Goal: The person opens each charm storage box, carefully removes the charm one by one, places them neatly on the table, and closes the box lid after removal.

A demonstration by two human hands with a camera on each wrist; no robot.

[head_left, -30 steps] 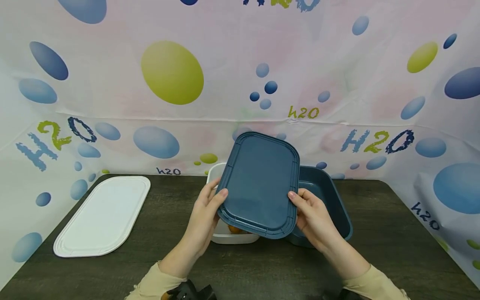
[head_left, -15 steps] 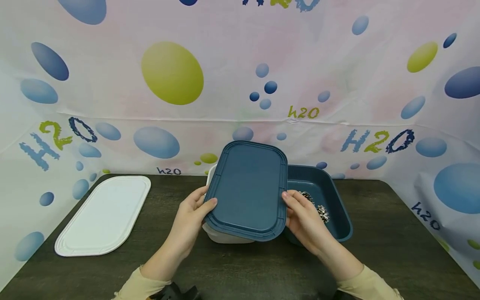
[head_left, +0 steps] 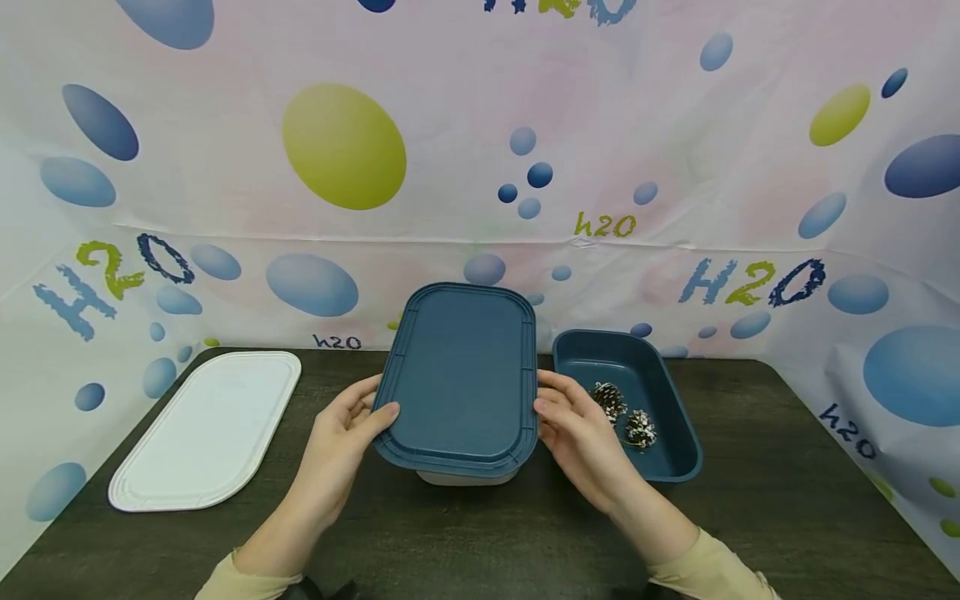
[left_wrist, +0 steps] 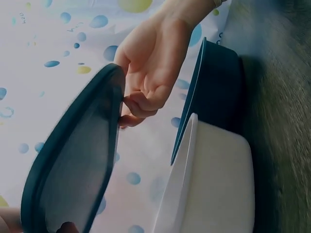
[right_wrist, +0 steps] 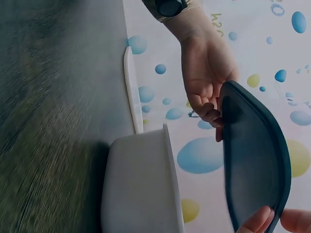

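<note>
I have the blue lid [head_left: 457,375] between both hands, taking twelve o'clock as straight away from me. My left hand [head_left: 333,450] pinches its edge at about eight o'clock, thumb on the upper face and fingers underneath. My right hand [head_left: 573,437] pinches the opposite edge, between three and four o'clock, in the same narrow grip, with thumb and fingertips around the rim. The lid is over the white container [left_wrist: 221,177], covering nearly all of it from above; only a pale strip of its wall peeps out at the lid's six o'clock edge. Both wrist views show a gap between the lid's underside and the container's rim, so the two are not touching, and what is inside is hidden from me. Toward three o'clock, just past my right hand, stands the blue container [head_left: 637,379], uncovered. In it lie two white-flecked pinecones: one [head_left: 609,401] toward the container's nine o'clock wall, the other [head_left: 641,429] just beside it at about four o'clock. Toward nine o'clock, well apart from the white container, a white lid [head_left: 206,433] lies flat on the dark table [head_left: 450,542]. At twelve o'clock hangs a pale backdrop [head_left: 450,100] printed with blue and green spots and "H2O" lettering.
</note>
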